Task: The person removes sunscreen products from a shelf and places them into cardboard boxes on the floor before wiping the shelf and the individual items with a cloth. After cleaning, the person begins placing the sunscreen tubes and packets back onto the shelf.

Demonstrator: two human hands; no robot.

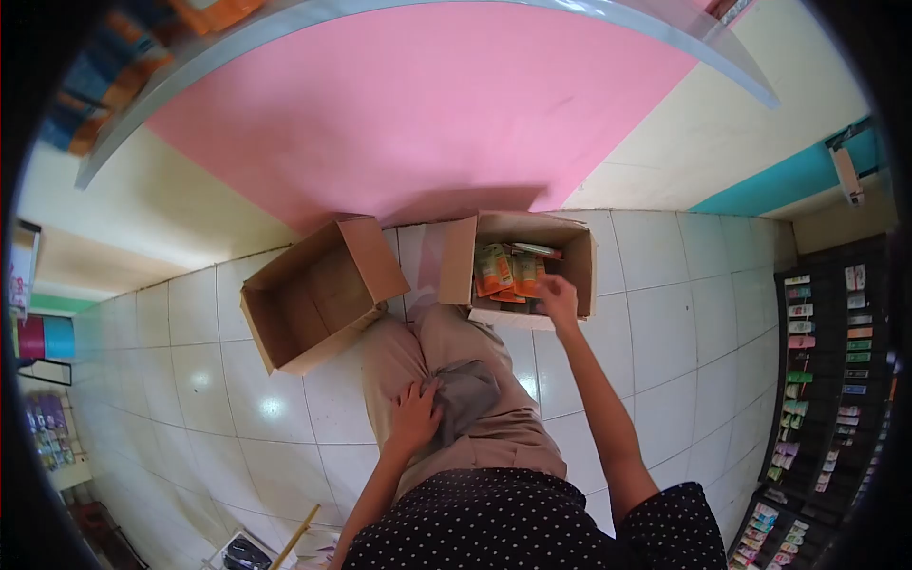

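The right hand [558, 296] reaches out at about one o'clock from the person's lap into an open cardboard box [577, 249], its fingers curled down over the orange packets [503, 272] that lie inside; whether it already grips one packet or only rests on the stack cannot be told, since the fingertips are hidden behind the box rim. The left hand [413, 410] lies flat and relaxed on the person's thigh at about nine o'clock from the belly, holding nothing, with its fingers touching a grey cloth [467, 399] that lies across the lap. The packets sit toward the left half of their box, stacked loosely on edge and flat, orange with green printing. To the box's nine o'clock stands a second cardboard box [309, 313], tilted onto its side, with no contents showing. Both boxes rest on a white tiled floor [684, 313] against a pink wall [418, 114]. At three to four o'clock a dark rack of small goods [807, 380] lines the edge of the view. As a judgement, the pick would go best by pinching one packet at its upper edge and lifting straight up, so the neighbours do not drag out or topple, with the free hand ready to steady the box wall.
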